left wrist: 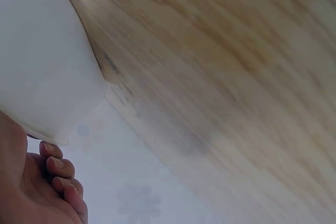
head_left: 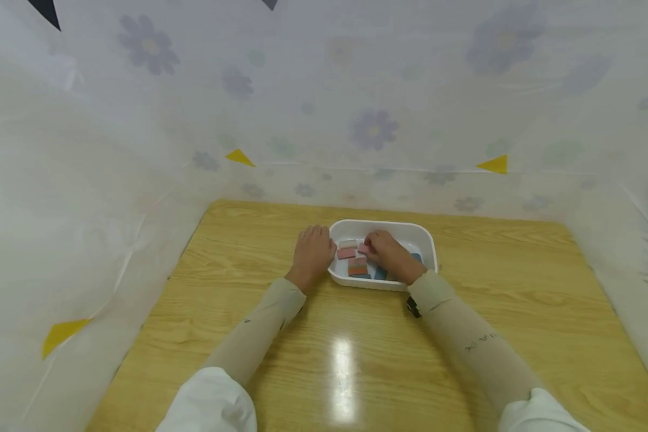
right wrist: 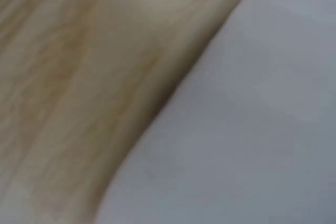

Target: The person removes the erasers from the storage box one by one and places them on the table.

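A white plastic tub (head_left: 380, 286) stands on the table, holding small flat blocks. My left hand (head_left: 312, 251) is at its left end and holds the rim; in the left wrist view the left hand's fingers (left wrist: 64, 169) curl beside the tub's edge. Inside the tub, my right hand (head_left: 389, 252) pinches a small pink block (head_left: 363, 248) between thumb and fingers. Left of it lie another pink block (head_left: 346, 254) and a cream block (head_left: 348, 243). An orange-red block (head_left: 357, 270) is lower down. Blue pieces (head_left: 380, 273) lie partly under my right hand. The right wrist view shows only tub wall and table.
The wood-grain table (head_left: 281, 360) extends around the tub. A pale flowered sheet (head_left: 313, 108) hangs behind and at both sides, with yellow triangles (head_left: 494, 164) on it. Something small and black (head_left: 413, 307) sits under my right wrist.
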Demonstrator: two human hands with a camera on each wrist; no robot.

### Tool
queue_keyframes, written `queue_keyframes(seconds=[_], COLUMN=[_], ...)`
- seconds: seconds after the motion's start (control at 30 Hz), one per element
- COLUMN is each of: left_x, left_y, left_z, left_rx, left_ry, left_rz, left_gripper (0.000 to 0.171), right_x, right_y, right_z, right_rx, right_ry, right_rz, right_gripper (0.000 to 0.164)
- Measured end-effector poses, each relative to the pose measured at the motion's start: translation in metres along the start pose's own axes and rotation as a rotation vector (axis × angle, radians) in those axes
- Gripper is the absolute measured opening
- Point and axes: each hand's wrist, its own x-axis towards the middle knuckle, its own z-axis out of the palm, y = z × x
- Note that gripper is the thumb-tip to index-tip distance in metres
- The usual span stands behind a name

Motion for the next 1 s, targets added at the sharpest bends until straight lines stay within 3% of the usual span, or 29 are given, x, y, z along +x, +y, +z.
queue_keyframes(seconds=[0.17,0.4,0.57,1.0], left_x=[0.002,0.002,0.004,0.006], left_y=[-0.001,-0.001,-0.001,0.001], left_z=[-0.001,-0.002,-0.003,0.0], left_rx=[0.0,-0.006,0.002,-0.019], left_ry=[-0.021,-0.029,-0.03,-0.043], left_rz=[-0.002,-0.016,-0.01,0.007], left_gripper=[0.026,0.026,0.025,0.026], right_x=[0.004,0.003,0.0,-0.028], right_y=[-0.008,-0.03,-0.046,-0.069], right_z=[-0.009,-0.038,-0.06,-0.089], right_rx=[0.003,-0.013,-0.005,0.083], right_ry=[0.01,0.063,0.086,0.107], right_rz=[0.033,-0.02,-0.013,0.142], right_gripper=[0.018,0.021,0.023,0.024])
